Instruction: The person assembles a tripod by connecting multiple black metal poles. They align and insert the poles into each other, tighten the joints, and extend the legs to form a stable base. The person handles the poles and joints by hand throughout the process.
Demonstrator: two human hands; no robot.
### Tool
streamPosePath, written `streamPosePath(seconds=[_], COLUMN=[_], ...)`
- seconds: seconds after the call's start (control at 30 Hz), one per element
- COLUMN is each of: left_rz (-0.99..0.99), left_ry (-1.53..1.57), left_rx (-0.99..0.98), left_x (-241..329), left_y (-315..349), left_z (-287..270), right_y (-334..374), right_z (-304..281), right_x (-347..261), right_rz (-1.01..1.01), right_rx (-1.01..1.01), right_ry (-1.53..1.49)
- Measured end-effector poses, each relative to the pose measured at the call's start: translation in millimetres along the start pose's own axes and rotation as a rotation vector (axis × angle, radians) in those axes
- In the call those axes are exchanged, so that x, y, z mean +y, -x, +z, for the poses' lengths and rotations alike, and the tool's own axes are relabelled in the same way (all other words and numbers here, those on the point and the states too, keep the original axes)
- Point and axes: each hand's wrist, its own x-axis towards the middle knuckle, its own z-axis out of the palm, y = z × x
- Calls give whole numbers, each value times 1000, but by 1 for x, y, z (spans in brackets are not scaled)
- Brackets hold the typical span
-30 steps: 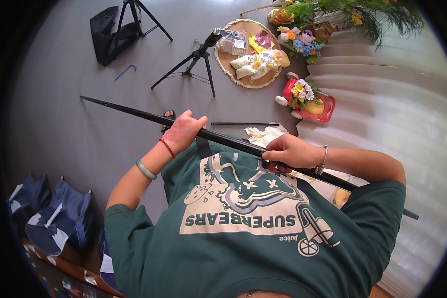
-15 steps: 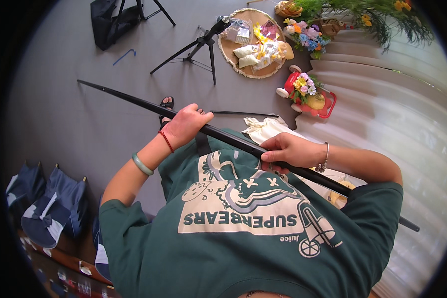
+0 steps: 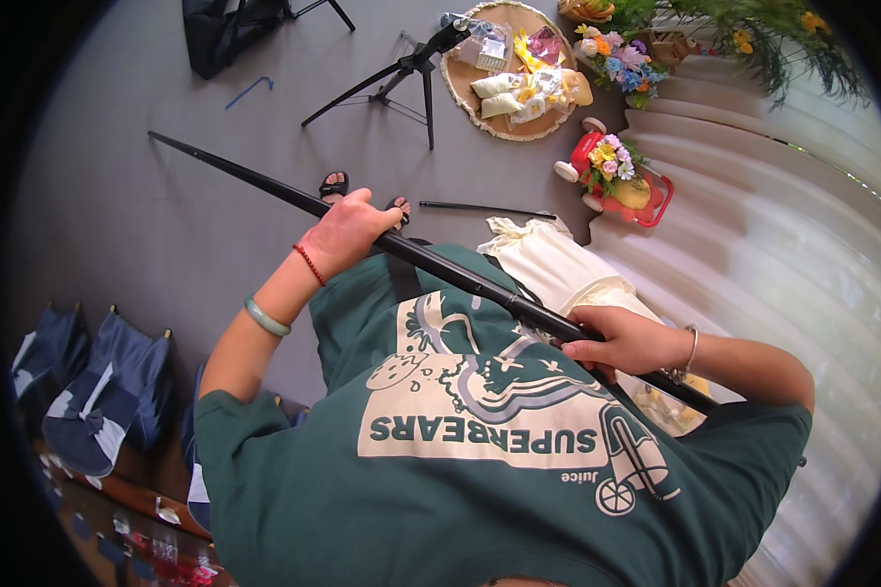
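Before a shirt (image 3: 499,481), left hand (image 3: 347,230), right hand (image 3: 631,338) — both curled round black pole (image 3: 460,276)

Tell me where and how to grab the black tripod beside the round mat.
Probably best by its central column, above where the legs splay, coming from the person's left: the column is slim and rises above the spread legs, while the mat, with things on it, lies on the right.

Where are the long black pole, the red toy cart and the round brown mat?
Long black pole (image 3: 460,277), head view: mid-shaft.
Red toy cart (image 3: 584,151), head view: red body.
Round brown mat (image 3: 529,126), head view: bare patch near lower rim.
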Motion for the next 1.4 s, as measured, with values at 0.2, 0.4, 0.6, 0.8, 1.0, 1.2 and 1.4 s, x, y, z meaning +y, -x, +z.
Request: streamPosePath(seconds=[0.2,0.4,0.6,0.8,1.0,1.2,1.4], left_rz=[-1,-6,-4,56,-40,0,-77], left_ry=[11,38,62,71,-80,-180,-176], left_rx=[-25,-2,-12,-24,-35,166,-27], left_x=[-3,-8,-10,-7,-4,15,-6], left_y=[-3,-4,-13,-26,-23,-20,-53], left_z=[0,-3,-7,10,36,43,18], right_y=[-2,-5,6,3,-21,-77,-176], right_z=[4,3,-7,-11,-13,-31,-34], right_x=[-2,-2,9,19,35,19,-68], right_rz=[-143,-167,-231,-202,-250,-360,-497], right_rx=[189,214,301,356,395,441,427], right_ry=[181,133,310,415,446,595,743])
